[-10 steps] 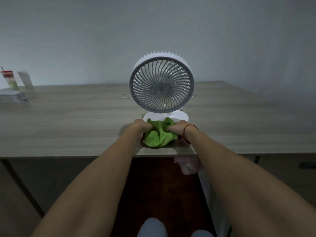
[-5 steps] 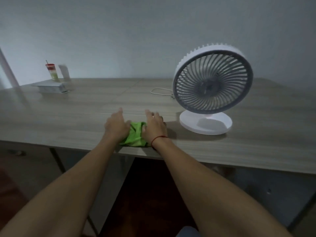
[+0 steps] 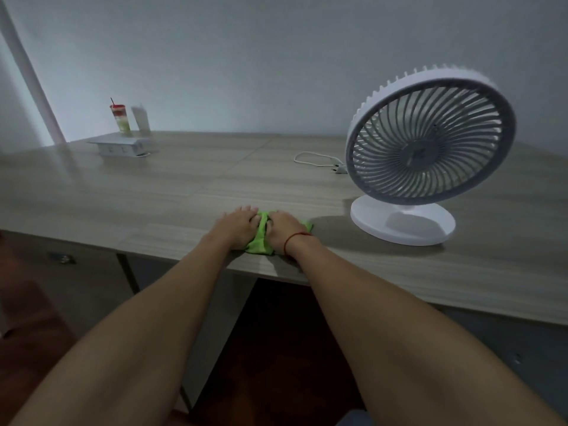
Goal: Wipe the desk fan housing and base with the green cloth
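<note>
The green cloth (image 3: 260, 239) lies bunched on the wooden desk (image 3: 184, 192) near its front edge. My left hand (image 3: 238, 227) and my right hand (image 3: 284, 230) lie side by side on top of it and press it down; only strips of green show between and beside them. A red string circles my right wrist. To the right, apart from my hands, stands the white desk fan: its round grey-grilled housing (image 3: 430, 136) tilts back above the round white base (image 3: 402, 224).
The fan's white cable and plug (image 3: 319, 162) lie on the desk behind my hands. At the far left sit a white power strip box (image 3: 121, 147) and a red-lidded drink cup (image 3: 120, 118). A pale wall runs along the back.
My hands have drawn the cloth away from the fan base to the left and flattened onto it. The view has swung left, so the fan now sits at the right.
</note>
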`<state>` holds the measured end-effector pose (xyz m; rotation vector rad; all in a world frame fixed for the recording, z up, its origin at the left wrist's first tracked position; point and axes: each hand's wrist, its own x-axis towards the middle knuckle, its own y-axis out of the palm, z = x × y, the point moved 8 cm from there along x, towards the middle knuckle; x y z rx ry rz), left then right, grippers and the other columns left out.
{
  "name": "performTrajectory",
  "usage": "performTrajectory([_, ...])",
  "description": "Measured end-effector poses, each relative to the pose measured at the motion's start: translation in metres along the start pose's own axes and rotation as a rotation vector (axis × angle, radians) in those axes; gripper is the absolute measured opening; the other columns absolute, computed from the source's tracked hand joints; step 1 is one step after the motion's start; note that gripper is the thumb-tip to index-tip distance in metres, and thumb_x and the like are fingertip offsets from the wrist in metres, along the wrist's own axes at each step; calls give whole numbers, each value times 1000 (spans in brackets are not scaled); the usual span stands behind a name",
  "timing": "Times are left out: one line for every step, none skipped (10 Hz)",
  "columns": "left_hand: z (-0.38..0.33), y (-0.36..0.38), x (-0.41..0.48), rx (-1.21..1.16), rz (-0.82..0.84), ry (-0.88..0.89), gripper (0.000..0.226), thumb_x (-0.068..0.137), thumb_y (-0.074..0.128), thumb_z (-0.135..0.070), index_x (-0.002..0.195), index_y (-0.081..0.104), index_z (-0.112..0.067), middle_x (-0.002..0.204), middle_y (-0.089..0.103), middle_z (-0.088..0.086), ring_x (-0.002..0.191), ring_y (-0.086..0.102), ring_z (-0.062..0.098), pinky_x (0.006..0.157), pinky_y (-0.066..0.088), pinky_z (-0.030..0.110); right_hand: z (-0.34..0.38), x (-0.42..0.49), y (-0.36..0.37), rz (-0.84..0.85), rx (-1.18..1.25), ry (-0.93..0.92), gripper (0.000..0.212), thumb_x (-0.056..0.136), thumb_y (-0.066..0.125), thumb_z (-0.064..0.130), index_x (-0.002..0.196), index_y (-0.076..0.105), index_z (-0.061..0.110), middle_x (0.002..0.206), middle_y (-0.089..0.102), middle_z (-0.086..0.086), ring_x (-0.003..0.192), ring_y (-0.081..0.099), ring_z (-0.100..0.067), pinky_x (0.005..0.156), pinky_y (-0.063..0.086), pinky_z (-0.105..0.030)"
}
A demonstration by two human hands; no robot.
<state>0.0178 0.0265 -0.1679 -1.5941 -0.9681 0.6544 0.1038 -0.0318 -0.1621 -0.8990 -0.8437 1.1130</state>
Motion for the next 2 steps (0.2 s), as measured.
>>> performTrajectory([-23,-19,-10,-48,-139,1,50,103,27,-32,148,32,-11,158,30,8,147,26,23,120,19,42,-16,-15,-30,-104,69,0,34,97,35,21,120,54,4,131,56,-19,122,52,-34,101,41,-40])
performTrajectory([-70,-25,-19,-160,-144,46,49,102,31,-30,144,39,-4,153,38,15,142,35,27,116,26,35,-45,-33,-63,-172,97,38,30,96,36,20,107,59,4,121,61,-21,112,57,-36,92,45,-39])
